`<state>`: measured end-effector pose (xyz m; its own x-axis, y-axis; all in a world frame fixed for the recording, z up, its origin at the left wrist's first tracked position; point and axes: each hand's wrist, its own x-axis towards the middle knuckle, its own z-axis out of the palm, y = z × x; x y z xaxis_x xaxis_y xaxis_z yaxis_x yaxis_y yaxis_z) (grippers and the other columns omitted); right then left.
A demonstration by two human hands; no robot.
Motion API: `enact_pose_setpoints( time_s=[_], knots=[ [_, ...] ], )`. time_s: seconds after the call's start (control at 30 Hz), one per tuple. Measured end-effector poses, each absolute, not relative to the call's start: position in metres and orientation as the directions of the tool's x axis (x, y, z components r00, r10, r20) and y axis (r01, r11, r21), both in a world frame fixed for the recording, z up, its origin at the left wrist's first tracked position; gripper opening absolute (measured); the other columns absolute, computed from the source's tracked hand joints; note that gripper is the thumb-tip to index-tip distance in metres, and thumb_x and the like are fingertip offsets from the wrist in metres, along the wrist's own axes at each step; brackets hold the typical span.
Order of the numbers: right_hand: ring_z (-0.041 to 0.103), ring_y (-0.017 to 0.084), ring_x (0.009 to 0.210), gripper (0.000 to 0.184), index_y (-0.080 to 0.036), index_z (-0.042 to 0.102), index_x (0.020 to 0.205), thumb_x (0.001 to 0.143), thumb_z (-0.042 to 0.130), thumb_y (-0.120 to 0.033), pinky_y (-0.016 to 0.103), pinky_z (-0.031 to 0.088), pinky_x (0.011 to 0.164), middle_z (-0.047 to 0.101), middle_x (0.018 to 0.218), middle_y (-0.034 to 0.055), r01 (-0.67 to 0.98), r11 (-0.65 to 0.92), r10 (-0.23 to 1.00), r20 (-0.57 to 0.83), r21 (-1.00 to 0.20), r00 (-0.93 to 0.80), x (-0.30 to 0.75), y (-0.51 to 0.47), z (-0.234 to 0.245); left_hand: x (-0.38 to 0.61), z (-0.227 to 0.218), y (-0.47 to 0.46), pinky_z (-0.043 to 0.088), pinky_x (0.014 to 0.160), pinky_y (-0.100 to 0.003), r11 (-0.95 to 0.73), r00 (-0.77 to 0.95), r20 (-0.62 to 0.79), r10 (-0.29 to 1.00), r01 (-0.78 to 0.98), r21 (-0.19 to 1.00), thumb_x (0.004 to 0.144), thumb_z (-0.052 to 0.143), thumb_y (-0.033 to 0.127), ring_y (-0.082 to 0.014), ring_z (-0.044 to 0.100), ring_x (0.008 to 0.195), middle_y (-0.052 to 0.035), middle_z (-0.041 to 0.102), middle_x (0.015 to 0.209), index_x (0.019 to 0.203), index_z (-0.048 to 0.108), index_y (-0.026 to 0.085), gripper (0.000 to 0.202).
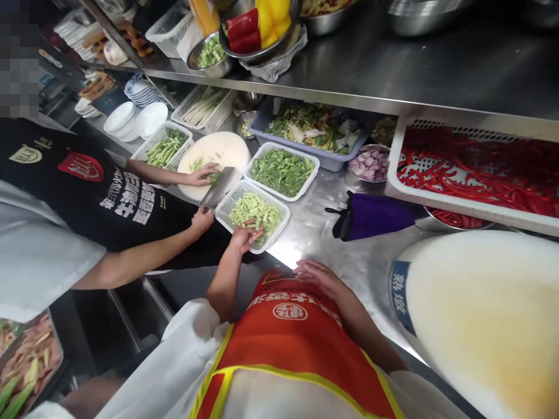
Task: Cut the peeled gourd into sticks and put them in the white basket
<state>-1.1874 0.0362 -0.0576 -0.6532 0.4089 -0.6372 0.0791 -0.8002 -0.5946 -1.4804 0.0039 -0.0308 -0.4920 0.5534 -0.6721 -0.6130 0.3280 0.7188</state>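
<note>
My left hand (245,236) reaches forward into a white slotted basket (230,205) of cut pale green stalk pieces (257,210). Its fingers lie loosely apart on the pieces at the basket's near edge. My right hand (318,276) rests flat at the steel counter's (318,233) front edge, fingers stretched out and holding nothing. An orange-red apron (288,331) covers my front.
A co-worker in a black shirt cuts greens with a cleaver (217,189) on a round white board (213,154), left of my basket. Behind are a leafy greens basket (283,171), a shallots bowl (369,164), a red chillies tray (476,169) and a purple cloth (371,215). A large round board (484,314) lies at right.
</note>
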Motion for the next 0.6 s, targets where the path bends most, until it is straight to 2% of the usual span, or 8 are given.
enact_pose_setpoints(
  time_s=[0.13,0.23,0.3,0.4,0.5,0.6],
  knots=[
    [0.073,0.024,0.084,0.039,-0.015,0.076,0.099,0.071,0.087,-0.040,0.036,0.055,0.079,0.077,0.095,0.0115,0.045,-0.825,0.410,-0.650,-0.564,-0.639,-1.181,0.044,-0.052,-1.485,-0.033,0.002,0.060,0.067,-0.024,0.396,-0.571,-0.641,0.512,-0.505,0.767,0.069,0.072,-0.007,-0.0140,0.071,0.069,0.0010,0.067,0.075,0.105,0.052,0.019,0.048],
    [0.072,0.024,0.086,0.038,-0.016,0.076,0.099,0.071,0.088,-0.038,0.037,0.054,0.081,0.077,0.098,0.0115,0.007,-0.829,0.434,-0.653,-0.559,-0.620,-1.176,0.046,-0.049,-1.481,-0.031,0.003,0.048,0.049,-0.018,0.439,-0.605,-0.609,0.513,-0.425,0.792,0.071,0.078,0.000,-0.0095,0.061,0.051,0.0028,0.065,0.067,0.096,0.052,0.018,0.040],
    [0.072,0.025,0.089,0.037,-0.018,0.076,0.100,0.072,0.087,-0.040,0.037,0.054,0.083,0.076,0.099,0.0106,0.012,-0.818,0.448,-0.651,-0.575,-0.613,-1.174,0.046,-0.046,-1.475,-0.029,0.003,0.040,0.044,-0.018,0.443,-0.591,-0.607,0.531,-0.417,0.794,0.075,0.078,0.005,-0.0073,0.054,0.045,0.0010,0.066,0.068,0.094,0.053,0.017,0.033],
    [0.071,0.025,0.092,0.036,-0.019,0.076,0.102,0.076,0.084,-0.044,0.037,0.053,0.086,0.076,0.100,0.0101,0.071,-0.772,0.456,-0.628,-0.631,-0.630,-1.177,0.046,-0.038,-1.469,-0.024,0.005,0.041,0.048,-0.020,0.419,-0.573,-0.610,0.547,-0.443,0.793,0.086,0.072,0.011,-0.0083,0.057,0.052,-0.0039,0.071,0.078,0.098,0.055,0.016,0.021],
    [0.070,0.024,0.100,0.036,-0.021,0.075,0.109,0.081,0.080,-0.044,0.037,0.053,0.091,0.076,0.107,0.0087,0.089,-0.702,0.487,-0.566,-0.707,-0.665,-1.188,0.047,-0.025,-1.470,-0.020,0.009,0.049,0.060,-0.024,0.387,-0.582,-0.649,0.490,-0.522,0.760,0.093,0.062,0.012,-0.0106,0.062,0.061,-0.0040,0.070,0.080,0.101,0.054,0.017,0.013],
    [0.070,0.022,0.096,0.037,-0.021,0.074,0.109,0.083,0.076,-0.047,0.036,0.053,0.089,0.076,0.104,0.0069,0.098,-0.643,0.513,-0.523,-0.760,-0.681,-1.205,0.052,-0.013,-1.463,-0.015,0.011,0.056,0.073,-0.030,0.369,-0.544,-0.683,0.488,-0.581,0.726,0.095,0.056,0.009,-0.0142,0.067,0.073,-0.0061,0.072,0.087,0.099,0.055,0.017,0.009]
  ],
)
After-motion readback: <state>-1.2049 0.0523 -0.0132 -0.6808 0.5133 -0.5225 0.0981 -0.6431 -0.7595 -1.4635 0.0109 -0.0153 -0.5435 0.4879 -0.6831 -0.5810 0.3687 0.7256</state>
